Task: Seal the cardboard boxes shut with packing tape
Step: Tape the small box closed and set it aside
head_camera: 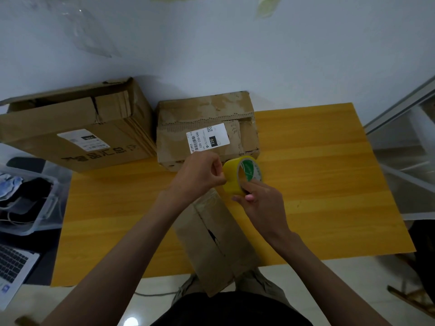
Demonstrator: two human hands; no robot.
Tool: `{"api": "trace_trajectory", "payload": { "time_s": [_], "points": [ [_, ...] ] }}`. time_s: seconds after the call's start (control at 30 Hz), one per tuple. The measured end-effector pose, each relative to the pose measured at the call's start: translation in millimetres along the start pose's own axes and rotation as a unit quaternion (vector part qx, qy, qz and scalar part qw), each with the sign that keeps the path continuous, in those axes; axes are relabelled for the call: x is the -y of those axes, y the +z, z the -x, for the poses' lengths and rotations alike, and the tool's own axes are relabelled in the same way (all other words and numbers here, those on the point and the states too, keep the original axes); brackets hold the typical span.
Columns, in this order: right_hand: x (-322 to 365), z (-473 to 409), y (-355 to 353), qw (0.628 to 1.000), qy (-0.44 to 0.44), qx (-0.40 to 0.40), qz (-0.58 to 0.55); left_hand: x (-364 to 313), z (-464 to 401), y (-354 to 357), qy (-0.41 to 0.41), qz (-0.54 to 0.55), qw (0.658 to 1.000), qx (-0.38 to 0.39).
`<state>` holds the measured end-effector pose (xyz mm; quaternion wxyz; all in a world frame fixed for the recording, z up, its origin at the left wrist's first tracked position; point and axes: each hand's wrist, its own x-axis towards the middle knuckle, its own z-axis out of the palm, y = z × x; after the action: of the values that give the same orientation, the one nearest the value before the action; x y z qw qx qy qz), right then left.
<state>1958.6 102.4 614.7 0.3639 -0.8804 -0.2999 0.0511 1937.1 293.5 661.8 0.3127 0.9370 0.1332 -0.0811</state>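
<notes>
A yellow roll of packing tape (235, 175) is held above the near cardboard box (216, 241), which lies lengthwise on the yellow table (317, 184) with its flap seam showing a dark gap. My right hand (261, 203) grips the roll from below, fingers through its core. My left hand (200, 175) pinches at the roll's left edge, where the tape end lies. A second box (207, 114) with a white shipping label stands behind the roll. A large box (77, 128) with a label and printed characters sits at the back left.
A clear plastic bin (30, 198) with dark items stands left of the table, and a laptop (11, 267) lies at the lower left. A metal frame (400, 109) runs along the right. The white wall is close behind the boxes.
</notes>
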Motion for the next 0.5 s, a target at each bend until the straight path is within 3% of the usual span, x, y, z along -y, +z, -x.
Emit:
{"api": "trace_trajectory", "payload": {
  "time_s": [0.3,0.43,0.5],
  "points": [
    [2,4,0,1.0,0.006,0.012,-0.006,4,2,8,0.025,-0.006,1.0,-0.002],
    [-2,0,1,1.0,0.027,0.002,-0.001,-4,13,11,0.036,0.061,0.997,-0.002],
    [-9,0,-1,0.998,0.041,-0.013,-0.038,-5,18,14,0.043,0.1,0.993,-0.042]
  ]
}}
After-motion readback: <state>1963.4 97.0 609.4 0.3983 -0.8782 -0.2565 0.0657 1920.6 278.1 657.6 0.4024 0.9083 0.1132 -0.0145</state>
